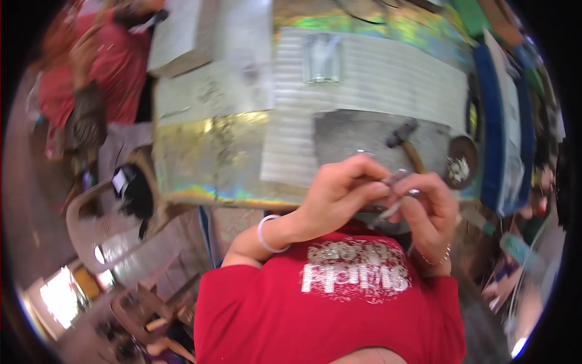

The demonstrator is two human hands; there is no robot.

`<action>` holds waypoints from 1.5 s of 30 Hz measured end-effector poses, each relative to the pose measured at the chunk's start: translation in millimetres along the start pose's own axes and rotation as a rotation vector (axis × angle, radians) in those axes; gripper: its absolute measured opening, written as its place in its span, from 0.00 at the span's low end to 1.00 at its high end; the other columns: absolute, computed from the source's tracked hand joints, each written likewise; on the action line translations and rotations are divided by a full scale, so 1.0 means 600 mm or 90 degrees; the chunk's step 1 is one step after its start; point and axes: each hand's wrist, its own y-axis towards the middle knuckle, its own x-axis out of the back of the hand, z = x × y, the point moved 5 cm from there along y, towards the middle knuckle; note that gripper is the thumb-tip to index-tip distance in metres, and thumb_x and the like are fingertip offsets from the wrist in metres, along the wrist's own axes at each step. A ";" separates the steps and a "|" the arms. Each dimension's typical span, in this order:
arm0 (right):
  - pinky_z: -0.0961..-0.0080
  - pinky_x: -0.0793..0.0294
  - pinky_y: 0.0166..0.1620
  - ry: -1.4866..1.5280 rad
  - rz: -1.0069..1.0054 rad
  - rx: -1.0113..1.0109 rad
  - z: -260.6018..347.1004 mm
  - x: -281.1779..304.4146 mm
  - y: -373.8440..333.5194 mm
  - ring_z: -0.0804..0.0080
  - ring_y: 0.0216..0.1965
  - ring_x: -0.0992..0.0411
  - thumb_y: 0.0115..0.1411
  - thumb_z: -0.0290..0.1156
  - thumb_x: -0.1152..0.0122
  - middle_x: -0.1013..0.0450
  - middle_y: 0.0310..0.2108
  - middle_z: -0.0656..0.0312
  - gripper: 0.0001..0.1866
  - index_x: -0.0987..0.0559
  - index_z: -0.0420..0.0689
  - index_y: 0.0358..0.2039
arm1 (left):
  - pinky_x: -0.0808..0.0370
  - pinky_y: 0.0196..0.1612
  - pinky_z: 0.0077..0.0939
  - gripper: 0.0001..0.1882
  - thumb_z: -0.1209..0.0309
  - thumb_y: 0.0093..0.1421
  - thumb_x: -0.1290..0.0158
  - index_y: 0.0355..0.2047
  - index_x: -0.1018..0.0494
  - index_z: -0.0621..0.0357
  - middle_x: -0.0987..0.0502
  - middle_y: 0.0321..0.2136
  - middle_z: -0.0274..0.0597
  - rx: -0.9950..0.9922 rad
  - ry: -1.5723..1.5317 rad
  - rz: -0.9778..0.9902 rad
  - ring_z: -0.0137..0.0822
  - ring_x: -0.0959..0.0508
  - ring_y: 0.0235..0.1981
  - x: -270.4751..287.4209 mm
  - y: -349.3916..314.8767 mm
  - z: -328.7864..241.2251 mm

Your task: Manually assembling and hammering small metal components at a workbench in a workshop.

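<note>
My left hand (pixel 348 193) and my right hand (pixel 429 209) are close together above the near edge of the table, in front of my red shirt. Both are closed in a pinch. Between their fingertips is a small, thin, silvery-grey piece (pixel 398 176); its exact kind is blurred and partly hidden by the fingers. Just beyond my hands, a hammer (pixel 402 134) with a wooden handle rests on a dark grey slab (pixel 348 134). A round brown dish (pixel 465 147) with small whitish pieces in it stands right of the hammer.
A bundle of shiny silvery strips (pixel 322 59) lies on a ridged white sheet (pixel 394 73). A blue-sided tray (pixel 485 121) borders the right side. At the far left is another person in red (pixel 124 67). A chair (pixel 85 221) with a black bag (pixel 136 197) stands left of the table.
</note>
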 end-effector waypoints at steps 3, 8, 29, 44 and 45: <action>0.86 0.31 0.27 -0.025 0.010 0.072 0.003 0.002 0.008 0.79 0.25 0.30 0.57 0.20 0.46 0.30 0.30 0.61 0.04 0.27 0.36 0.34 | 0.27 0.38 0.18 0.06 0.81 0.59 0.52 0.38 0.32 0.66 0.26 0.32 0.39 -0.022 0.078 -0.020 0.24 0.25 0.33 -0.004 -0.005 -0.001; 0.80 0.34 0.24 -0.259 -0.013 0.257 0.022 0.015 0.008 0.72 0.21 0.31 0.53 0.21 0.40 0.30 0.25 0.58 0.05 0.26 0.38 0.32 | 0.27 0.34 0.15 0.06 0.80 0.58 0.49 0.37 0.31 0.65 0.23 0.28 0.37 -0.044 0.114 -0.046 0.22 0.25 0.30 -0.010 -0.005 0.002; 0.81 0.34 0.19 -0.295 -0.054 0.280 0.033 0.021 -0.006 0.72 0.17 0.29 0.50 0.23 0.36 0.30 0.17 0.59 0.07 0.25 0.38 0.28 | 0.25 0.32 0.18 0.05 0.79 0.58 0.48 0.34 0.33 0.66 0.22 0.25 0.43 -0.069 0.219 0.047 0.25 0.22 0.29 -0.038 0.000 -0.008; 0.91 0.47 0.13 0.195 -0.069 -0.117 -0.043 0.034 0.039 0.90 0.11 0.42 0.57 0.26 0.42 0.33 0.14 0.68 0.07 0.29 0.42 0.23 | 0.29 0.26 0.13 0.08 0.74 0.60 0.48 0.34 0.34 0.66 0.26 0.23 0.35 0.239 0.160 0.119 0.20 0.27 0.24 -0.021 0.027 -0.021; 0.91 0.48 0.13 0.229 -0.059 -0.133 -0.047 0.034 0.041 0.89 0.11 0.42 0.57 0.26 0.42 0.33 0.14 0.68 0.07 0.29 0.42 0.23 | 0.31 0.22 0.10 0.09 0.71 0.59 0.47 0.33 0.34 0.65 0.27 0.22 0.34 0.242 0.128 0.108 0.18 0.28 0.21 -0.019 0.029 -0.015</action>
